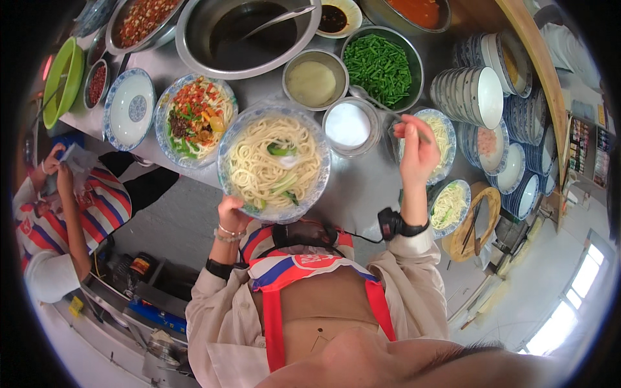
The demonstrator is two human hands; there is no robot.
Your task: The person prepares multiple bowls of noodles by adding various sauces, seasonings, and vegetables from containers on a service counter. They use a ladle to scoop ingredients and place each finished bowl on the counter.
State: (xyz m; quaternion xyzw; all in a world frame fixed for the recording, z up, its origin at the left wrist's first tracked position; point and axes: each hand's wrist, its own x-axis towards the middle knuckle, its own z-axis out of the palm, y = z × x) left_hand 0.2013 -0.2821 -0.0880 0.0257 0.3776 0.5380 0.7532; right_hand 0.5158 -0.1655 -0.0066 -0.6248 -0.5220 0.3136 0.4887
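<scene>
My left hand (232, 213) grips the near left rim of a blue-and-white bowl of noodles (262, 155). Green leafy vegetable pieces and a small white heap lie on these noodles. In my right hand (418, 145) is a metal spoon (383, 105), its bowl end over the edge between the chopped green beans (378, 68) and a round container of white granules (347, 123). Just left of the held bowl stands a plate of noodles (196, 121) topped with chopped red chili, dark mince and greens. Behind my right hand, another bowl of noodles (439, 140) is partly hidden.
A large steel basin of dark liquid (247, 36) with a ladle stands at the back. A steel bowl of pale yellowish paste (313, 80) is in front. Stacked bowls (465, 97) and plates line the right. A co-worker (73, 203) at left handles a plastic bag.
</scene>
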